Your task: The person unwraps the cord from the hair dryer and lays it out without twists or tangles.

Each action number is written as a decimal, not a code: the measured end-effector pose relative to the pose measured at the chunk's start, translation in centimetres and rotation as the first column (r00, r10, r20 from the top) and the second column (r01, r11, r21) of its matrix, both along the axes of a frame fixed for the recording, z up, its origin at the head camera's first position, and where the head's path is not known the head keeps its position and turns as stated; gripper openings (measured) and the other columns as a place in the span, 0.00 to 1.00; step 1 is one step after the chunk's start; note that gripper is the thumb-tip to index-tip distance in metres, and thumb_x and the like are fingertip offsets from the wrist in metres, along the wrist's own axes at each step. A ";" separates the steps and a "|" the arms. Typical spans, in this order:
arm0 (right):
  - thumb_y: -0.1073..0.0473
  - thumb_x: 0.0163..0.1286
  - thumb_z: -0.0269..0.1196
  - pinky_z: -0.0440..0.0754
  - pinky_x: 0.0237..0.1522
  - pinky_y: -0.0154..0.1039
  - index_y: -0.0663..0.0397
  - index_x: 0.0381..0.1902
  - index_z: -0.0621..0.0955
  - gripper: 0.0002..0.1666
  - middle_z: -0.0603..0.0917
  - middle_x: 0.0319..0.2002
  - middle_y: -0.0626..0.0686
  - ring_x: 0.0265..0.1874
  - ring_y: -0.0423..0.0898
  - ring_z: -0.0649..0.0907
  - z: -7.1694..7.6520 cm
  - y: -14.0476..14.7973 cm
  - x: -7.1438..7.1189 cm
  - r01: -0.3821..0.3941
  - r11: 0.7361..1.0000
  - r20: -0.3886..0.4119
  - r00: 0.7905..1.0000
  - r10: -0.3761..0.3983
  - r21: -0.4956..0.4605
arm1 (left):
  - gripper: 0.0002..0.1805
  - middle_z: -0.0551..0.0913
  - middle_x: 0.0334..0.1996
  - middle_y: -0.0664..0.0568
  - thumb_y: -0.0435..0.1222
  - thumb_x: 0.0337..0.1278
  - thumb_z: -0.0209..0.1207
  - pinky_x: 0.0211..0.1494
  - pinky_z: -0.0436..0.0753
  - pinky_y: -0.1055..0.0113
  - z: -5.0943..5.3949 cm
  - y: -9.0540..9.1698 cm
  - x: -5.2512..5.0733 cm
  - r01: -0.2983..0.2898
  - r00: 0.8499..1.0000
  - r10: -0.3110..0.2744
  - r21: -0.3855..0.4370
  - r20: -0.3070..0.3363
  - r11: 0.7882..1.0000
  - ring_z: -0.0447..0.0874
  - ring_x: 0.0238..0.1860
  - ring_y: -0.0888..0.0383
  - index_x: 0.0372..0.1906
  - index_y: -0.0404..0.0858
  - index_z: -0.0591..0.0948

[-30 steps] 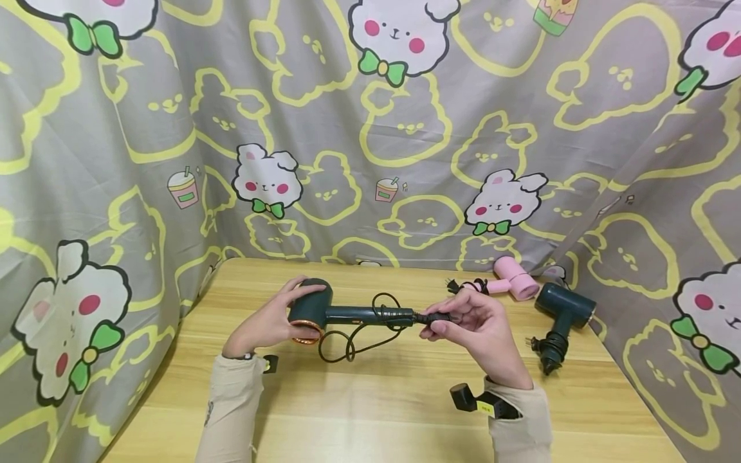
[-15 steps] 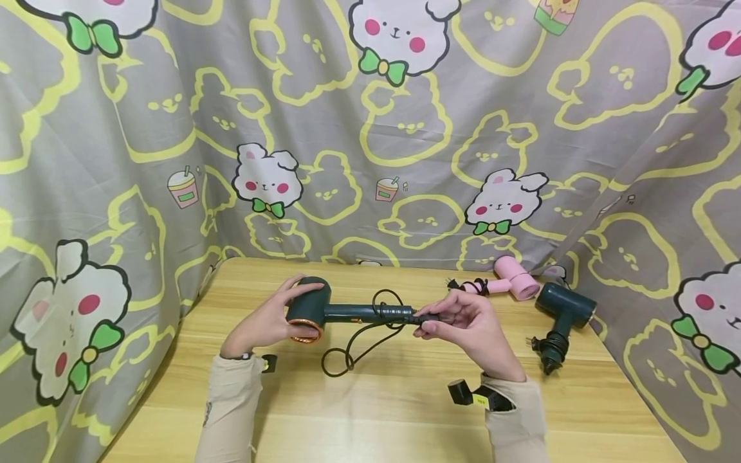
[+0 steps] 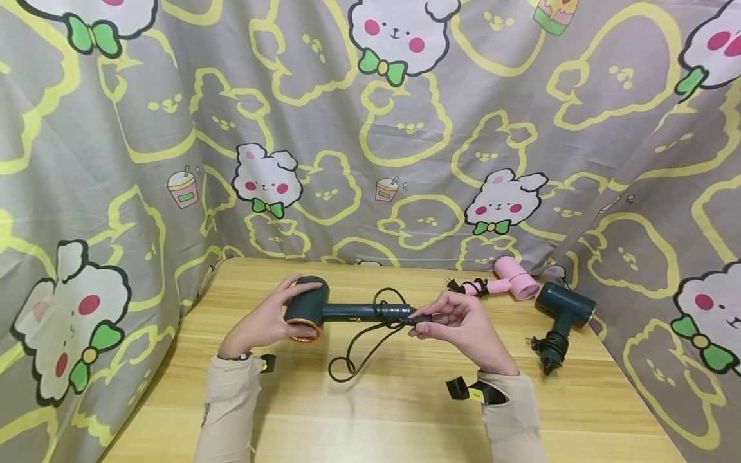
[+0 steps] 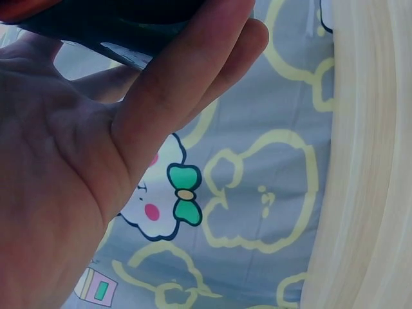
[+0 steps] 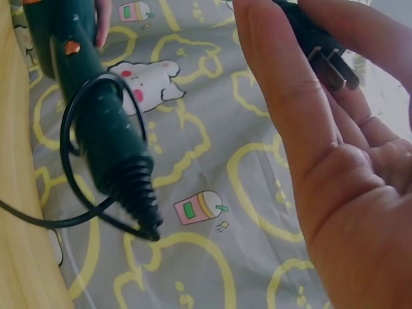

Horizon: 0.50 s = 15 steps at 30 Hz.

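A dark green hair dryer with a copper-coloured ring lies sideways at the middle of the head view. My left hand grips its barrel, thumb at the ring and fingers over the top. In the left wrist view only a dark piece of the barrel shows above the palm. My right hand pinches the black two-pin plug between thumb and fingers, close to the handle's end. The thin black cord loops round the handle and hangs in a loose curl below it.
On the right of the wooden table lies a second dark green hair dryer, its cord wound round the handle. Behind it is a pink hair dryer with a wrapped black cord. Patterned grey curtains enclose the back and sides.
My right hand has moved slightly left with the plug, to beside the handle's end. The cord's lower curl has swung down and right. The left hand and hair dryer have shifted slightly left.
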State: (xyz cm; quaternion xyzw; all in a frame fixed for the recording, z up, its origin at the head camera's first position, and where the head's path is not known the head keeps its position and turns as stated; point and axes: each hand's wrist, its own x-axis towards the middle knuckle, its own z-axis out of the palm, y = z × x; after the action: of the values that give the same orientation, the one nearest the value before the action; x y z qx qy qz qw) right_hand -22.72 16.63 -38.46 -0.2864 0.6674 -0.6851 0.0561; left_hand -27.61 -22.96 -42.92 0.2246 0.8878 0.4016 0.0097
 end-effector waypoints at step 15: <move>0.68 0.67 0.70 0.88 0.49 0.48 0.72 0.45 0.77 0.15 0.91 0.49 0.58 0.42 0.54 0.93 -1.8 1.3 -1.6 -0.048 0.989 0.146 0.989 0.027 0.137 | 0.48 0.56 0.80 0.43 0.48 0.43 0.81 0.59 0.79 0.42 0.2 -0.2 0.2 -0.002 1.000 0.002 0.009 -0.009 1.000 0.74 0.64 0.34 0.73 0.63 0.72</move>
State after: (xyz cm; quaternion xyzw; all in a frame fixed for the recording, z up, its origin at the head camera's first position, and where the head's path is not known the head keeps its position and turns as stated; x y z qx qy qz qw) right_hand -24.31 17.95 -40.22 -0.2441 0.7027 -0.6542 0.1370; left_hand -27.40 -23.14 -42.70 0.2253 0.8863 0.4045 0.0044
